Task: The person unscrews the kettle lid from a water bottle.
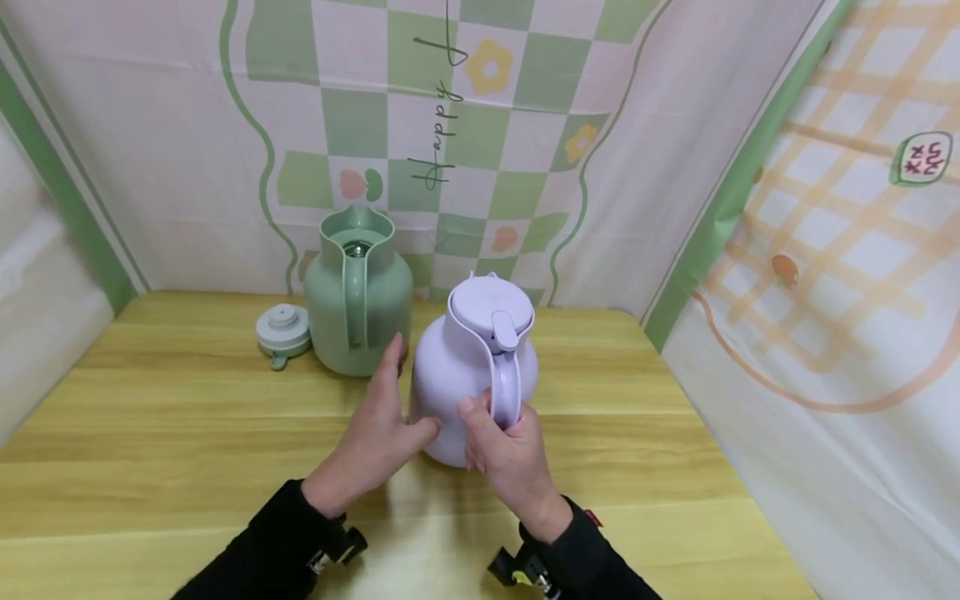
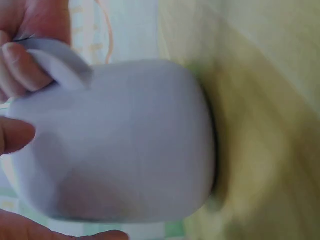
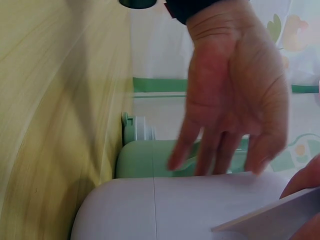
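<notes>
A lilac thermos jug with its lid on is over the wooden table in the head view. My right hand grips the jug's handle, fingers curled round it and thumb on the near side. Along the jug's left side my left hand is spread, fingers extended and thumb apart; whether it touches the jug I cannot tell. The left wrist view shows the jug's smooth body close up, its base by the tabletop. Behind stands a green thermos jug with its mouth uncovered.
A pale green-grey lid lies on the wooden table, left of the green jug. Checked and printed cloth hangs behind the table, with more cloth at both sides.
</notes>
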Tool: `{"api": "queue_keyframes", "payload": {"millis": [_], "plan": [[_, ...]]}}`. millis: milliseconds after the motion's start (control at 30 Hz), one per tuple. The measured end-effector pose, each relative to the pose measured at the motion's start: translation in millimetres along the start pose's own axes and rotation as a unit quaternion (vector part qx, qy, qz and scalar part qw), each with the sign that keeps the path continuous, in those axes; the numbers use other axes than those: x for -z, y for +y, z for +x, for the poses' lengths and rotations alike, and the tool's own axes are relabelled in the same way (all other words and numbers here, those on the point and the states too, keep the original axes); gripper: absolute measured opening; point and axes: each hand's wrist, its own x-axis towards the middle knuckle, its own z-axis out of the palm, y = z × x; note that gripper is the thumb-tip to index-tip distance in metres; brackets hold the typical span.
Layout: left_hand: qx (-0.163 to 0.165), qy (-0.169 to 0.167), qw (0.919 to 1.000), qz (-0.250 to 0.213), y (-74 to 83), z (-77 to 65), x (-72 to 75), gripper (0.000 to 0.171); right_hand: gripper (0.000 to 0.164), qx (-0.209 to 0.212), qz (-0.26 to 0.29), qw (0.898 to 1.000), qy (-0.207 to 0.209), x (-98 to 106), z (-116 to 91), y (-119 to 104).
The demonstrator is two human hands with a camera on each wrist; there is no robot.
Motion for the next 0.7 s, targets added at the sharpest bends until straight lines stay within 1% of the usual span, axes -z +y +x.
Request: {"api": "queue_keyframes", "payload": {"millis": [33, 100, 167, 233, 300, 367, 467, 567, 633, 700], "plan": [[-0.005, 0.001, 1.0000, -0.004, 3.1, -0.1, 3.0, 0.113, 0.031, 0.001, -0.003, 1.000, 0.000, 0, 0, 0], [-0.030, 0.009, 0.9995, -0.011, 9.7, 0.3, 8.8, 0.108, 0.031, 0.004, -0.006, 1.000, -0.003, 1, 0, 0], [-0.067, 0.021, 0.9975, -0.011, 17.0, 1.8, 14.2, 0.103, 0.031, 0.007, -0.009, 1.000, -0.006, 1, 0, 0], [-0.113, 0.032, 0.9930, -0.002, 25.1, 5.5, 19.7, 0.098, 0.031, 0.009, -0.010, 1.000, -0.009, 1, 1, 0], [-0.156, 0.041, 0.9867, 0.022, 33.3, 11.3, 24.6, 0.093, 0.031, 0.008, -0.009, 1.000, -0.009, 1, 1, 0], [-0.196, 0.043, 0.9783, 0.051, 42.8, 19.8, 28.6, 0.090, 0.031, 0.008, -0.010, 1.000, -0.007, 2, 1, 0], [-0.243, 0.031, 0.9655, 0.090, 55.7, 35.2, 32.1, 0.087, 0.032, 0.010, -0.012, 1.000, -0.003, 2, 1, 0], [-0.278, 0.012, 0.9523, 0.126, 67.4, 50.9, 33.4, 0.085, 0.032, 0.010, -0.011, 1.000, 0.001, 1, 1, 1], [-0.292, -0.003, 0.9446, 0.150, 74.4, 60.6, 33.5, 0.083, 0.033, 0.009, -0.010, 1.000, 0.002, 1, 1, 1], [-0.299, -0.021, 0.9383, 0.172, 80.4, 69.5, 33.3, 0.082, 0.033, 0.008, -0.010, 1.000, 0.003, 1, 2, 1]]}}
